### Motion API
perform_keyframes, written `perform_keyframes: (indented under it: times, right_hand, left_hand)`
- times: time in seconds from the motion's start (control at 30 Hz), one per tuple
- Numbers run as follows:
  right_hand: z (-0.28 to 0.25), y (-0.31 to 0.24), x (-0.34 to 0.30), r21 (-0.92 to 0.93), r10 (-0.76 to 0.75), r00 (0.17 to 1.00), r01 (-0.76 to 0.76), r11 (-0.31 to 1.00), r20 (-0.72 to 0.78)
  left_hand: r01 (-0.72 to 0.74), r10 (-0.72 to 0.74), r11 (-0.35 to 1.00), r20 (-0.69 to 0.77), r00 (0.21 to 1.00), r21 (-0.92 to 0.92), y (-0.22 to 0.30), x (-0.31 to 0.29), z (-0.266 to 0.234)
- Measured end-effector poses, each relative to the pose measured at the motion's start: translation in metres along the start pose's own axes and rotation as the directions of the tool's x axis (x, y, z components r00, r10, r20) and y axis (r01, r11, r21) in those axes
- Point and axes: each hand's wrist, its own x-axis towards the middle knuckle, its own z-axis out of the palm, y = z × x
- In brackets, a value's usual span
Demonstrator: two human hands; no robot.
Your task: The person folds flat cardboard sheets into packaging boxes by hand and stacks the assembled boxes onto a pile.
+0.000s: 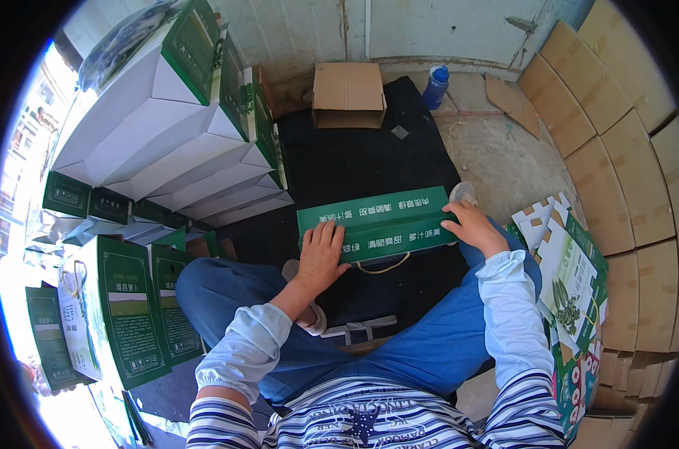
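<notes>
A long green cardboard carton (388, 213) with white print lies across the black mat in front of my crossed legs. A thin yellowish cord handle (384, 265) shows along its near side. My left hand (323, 253) rests on the carton's left part, its fingers stretched over the top and the thumb apart. At the right end, my right hand (474, 226) touches the carton, thumb and fingers spread over its upper faces. Neither hand is wrapped round it. The carton's underside is hidden.
Stacked green-and-white cartons (197, 142) rise at my left, with upright green ones (126, 310) nearer. An open brown box (348, 87) and a blue bottle (435, 87) stand ahead. Flat printed cartons (567, 273) lie at right, before a wall of brown boxes (605, 172).
</notes>
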Motion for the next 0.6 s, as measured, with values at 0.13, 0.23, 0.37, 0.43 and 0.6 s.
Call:
perform_keyframes:
  times: [0.13, 0.23, 0.37, 0.43, 0.6]
  right_hand:
    - [0.0, 0.0, 0.002, 0.012, 0.03, 1.0, -0.03, 0.999, 0.005]
    - [0.001, -0.005, 0.005, -0.035, 0.094, 0.996, -0.094, 0.995, -0.006]
    - [0.004, 0.001, 0.008, -0.007, 0.099, 0.995, -0.099, 0.995, -0.02]
    - [0.005, 0.004, 0.009, -0.007, 0.103, 0.994, -0.103, 0.995, 0.046]
    - [0.008, 0.007, 0.016, -0.019, 0.126, 0.99, -0.126, 0.992, 0.059]
  left_hand:
    - [-0.021, 0.021, 0.999, -0.001, 1.0, -0.024, 0.0, 0.004, -0.006]
    - [-0.036, 0.037, 0.999, 0.054, 0.998, -0.021, -0.003, 0.006, -0.005]
    - [-0.069, 0.068, 0.998, 0.039, 0.997, 0.011, -0.005, 0.01, -0.006]
    - [-0.086, 0.084, 0.996, 0.067, 0.994, 0.025, -0.004, 0.009, -0.005]
    - [-0.084, 0.077, 0.988, 0.061, 0.995, 0.128, -0.001, 0.006, 0.001]
